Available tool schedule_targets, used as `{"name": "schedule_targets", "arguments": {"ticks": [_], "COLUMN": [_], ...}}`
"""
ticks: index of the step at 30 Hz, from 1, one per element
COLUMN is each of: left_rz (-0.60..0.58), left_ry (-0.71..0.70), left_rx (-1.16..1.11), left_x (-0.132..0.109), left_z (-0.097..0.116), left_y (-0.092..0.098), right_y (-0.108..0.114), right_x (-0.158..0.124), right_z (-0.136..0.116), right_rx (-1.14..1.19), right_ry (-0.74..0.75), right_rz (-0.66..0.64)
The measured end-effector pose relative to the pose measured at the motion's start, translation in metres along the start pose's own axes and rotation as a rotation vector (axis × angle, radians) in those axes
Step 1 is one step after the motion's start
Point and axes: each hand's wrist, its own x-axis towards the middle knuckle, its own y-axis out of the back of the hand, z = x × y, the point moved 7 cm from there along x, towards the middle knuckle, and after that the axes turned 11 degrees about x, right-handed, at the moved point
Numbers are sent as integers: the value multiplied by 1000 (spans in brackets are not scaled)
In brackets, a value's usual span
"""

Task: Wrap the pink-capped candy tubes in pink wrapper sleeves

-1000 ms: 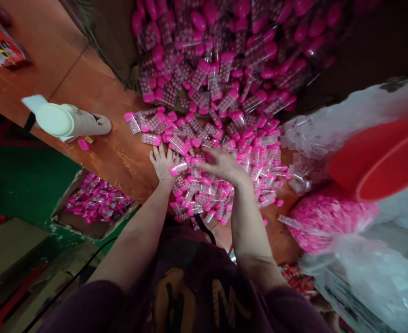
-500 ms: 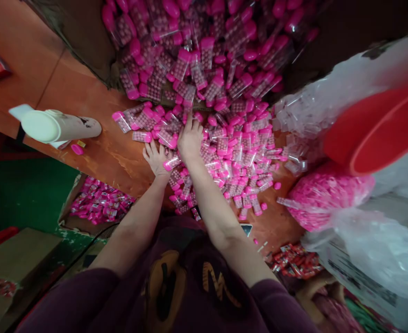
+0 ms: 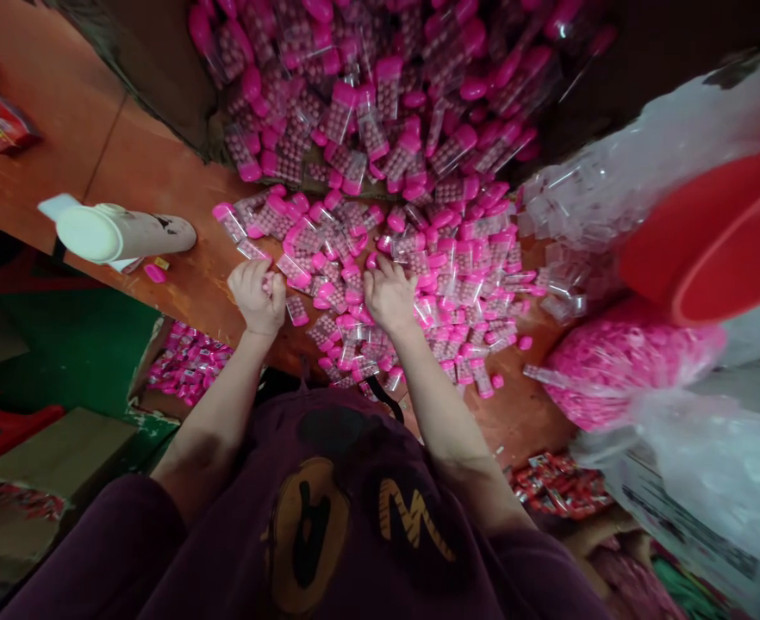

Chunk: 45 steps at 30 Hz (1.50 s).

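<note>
A large pile of small clear containers (image 3: pixel 448 275) with pink caps and pink candy-like balls inside lies before me. At its left edge, my left hand (image 3: pixel 256 295) is closed in a fist, palm side partly up. Pink balls show between its fingers; whether they are loose or in a container I cannot tell. My right hand (image 3: pixel 389 295) rests on the middle of the pile, fingers apart and bent down, the tips touching the containers. A single container (image 3: pixel 296 311) lies between my two hands.
A cardboard box (image 3: pixel 205 129) of more containers opens onto the pile. A white bottle (image 3: pixel 127 234) is at left. At right are a red tub (image 3: pixel 709 241), a bag of pink pieces (image 3: pixel 619 366) and clear empty cases (image 3: pixel 564 280). A lower box (image 3: pixel 140 379) holds pink packets.
My hands have moved apart: the left went left and closed into a fist, the right went right and nearer to me. Both were close together over the pile's left part.
</note>
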Motion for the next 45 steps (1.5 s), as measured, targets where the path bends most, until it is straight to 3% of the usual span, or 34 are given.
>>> {"name": "schedule_targets", "arguments": {"ticks": [3,7,11,17,20,24,27,30,34,38,42,45], "left_rz": [39,-9,-67,-231,-314,-418,-474,-498,-498,-420,-268,-179], "left_ry": [-123,-251,-250,-166,-143,-149,-176,-203,-178,-77,42,86], "left_rx": [-80,-230,-297,-208,-172,-112,-83,-66,-143,-392,-558,-599], "left_x": [13,16,6,-1,2,6,7,6,3,5,17,28], "left_z": [45,103,126,121,119,122,126,128,127,117,96,86], "left_y": [-1,-17,-32,-56,-63,-63,-61,-60,-65,-66,-56,-46], "right_y": [6,19,12,8,19,33,35,27,11,8,9,3], "right_x": [10,43,71,71,53,20,4,-3,-12,-16,14,51], "right_z": [-1,-5,-2,7,12,3,-14,-26,-31,-26,-5,-3], "right_rx": [-52,-103,-131,-98,180,552,553,404,212,393,546,483], "right_ry": [-54,-104,-137,-127,-104,82,262,295,257,282,137,18], "right_rz": [5,74,36,51,139,242,258,229,157,229,398,408]}}
